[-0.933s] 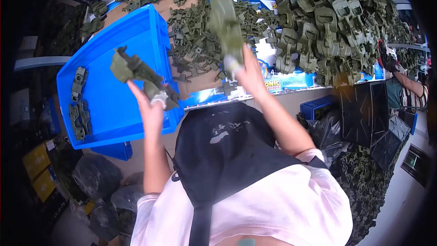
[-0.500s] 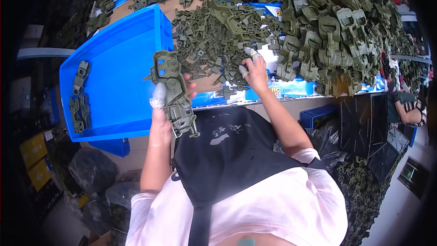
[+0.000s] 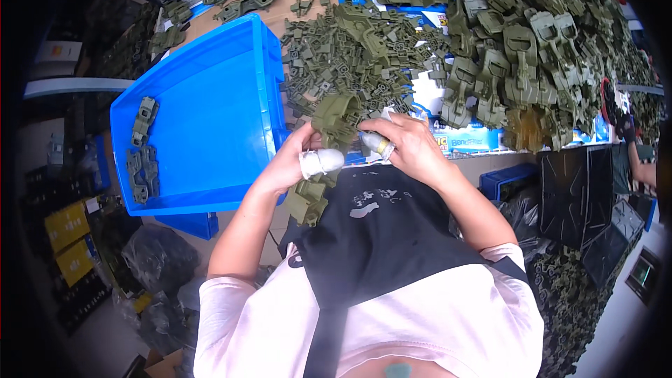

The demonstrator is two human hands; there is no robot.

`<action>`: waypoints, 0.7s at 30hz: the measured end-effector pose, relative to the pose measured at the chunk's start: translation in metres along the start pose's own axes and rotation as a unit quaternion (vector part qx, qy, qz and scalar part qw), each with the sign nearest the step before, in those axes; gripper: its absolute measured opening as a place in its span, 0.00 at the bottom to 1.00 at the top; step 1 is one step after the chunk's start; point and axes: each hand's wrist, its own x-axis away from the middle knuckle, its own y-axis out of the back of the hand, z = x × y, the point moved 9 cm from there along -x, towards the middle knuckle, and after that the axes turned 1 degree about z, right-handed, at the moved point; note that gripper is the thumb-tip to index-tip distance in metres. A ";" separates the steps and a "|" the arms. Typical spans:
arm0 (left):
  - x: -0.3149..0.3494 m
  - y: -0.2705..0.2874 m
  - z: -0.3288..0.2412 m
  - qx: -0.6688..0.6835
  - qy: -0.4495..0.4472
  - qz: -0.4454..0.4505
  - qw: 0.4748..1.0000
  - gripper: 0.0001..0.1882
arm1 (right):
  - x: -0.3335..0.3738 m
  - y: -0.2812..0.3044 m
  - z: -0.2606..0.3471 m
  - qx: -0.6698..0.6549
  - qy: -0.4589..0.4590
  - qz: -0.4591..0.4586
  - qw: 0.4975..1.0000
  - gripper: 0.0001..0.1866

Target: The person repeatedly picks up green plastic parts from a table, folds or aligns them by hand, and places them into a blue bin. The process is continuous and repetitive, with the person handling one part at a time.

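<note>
My left hand [image 3: 283,164] is wrapped round a long olive-green plastic toy vehicle body [image 3: 334,115], held up in front of my apron. White wrapping covers the left thumb. My right hand [image 3: 418,148] is closed in a pinch at the right side of that body's upper end, with wrapped fingertips. Whatever lies between those fingertips is hidden. Just beyond both hands spreads a heap of small olive-green plastic parts [image 3: 329,63].
To the left stands a blue plastic bin [image 3: 269,77] with a few green plastic pieces [image 3: 144,120] along its left side. Larger green vehicle bodies [image 3: 521,70] are piled at the right. Black crates [image 3: 563,196] stand below the table's right edge.
My right hand has come back from the small-parts heap to the vehicle body. My left hand has brought the body rightward, away from the bin, and turned it.
</note>
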 end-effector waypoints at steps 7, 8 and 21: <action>-0.007 -0.009 0.002 -0.060 -0.054 0.021 0.996 0.31 | 0.003 -0.005 -0.011 -0.009 -0.019 0.025 0.999 0.17; -0.007 -0.010 0.001 -0.059 -0.057 0.024 0.996 0.31 | 0.003 -0.004 -0.012 -0.022 -0.013 0.021 0.999 0.18; 0.002 0.017 0.021 -0.108 0.008 -0.068 0.992 0.32 | -0.006 -0.032 -0.044 -0.284 -0.010 0.140 0.949 0.17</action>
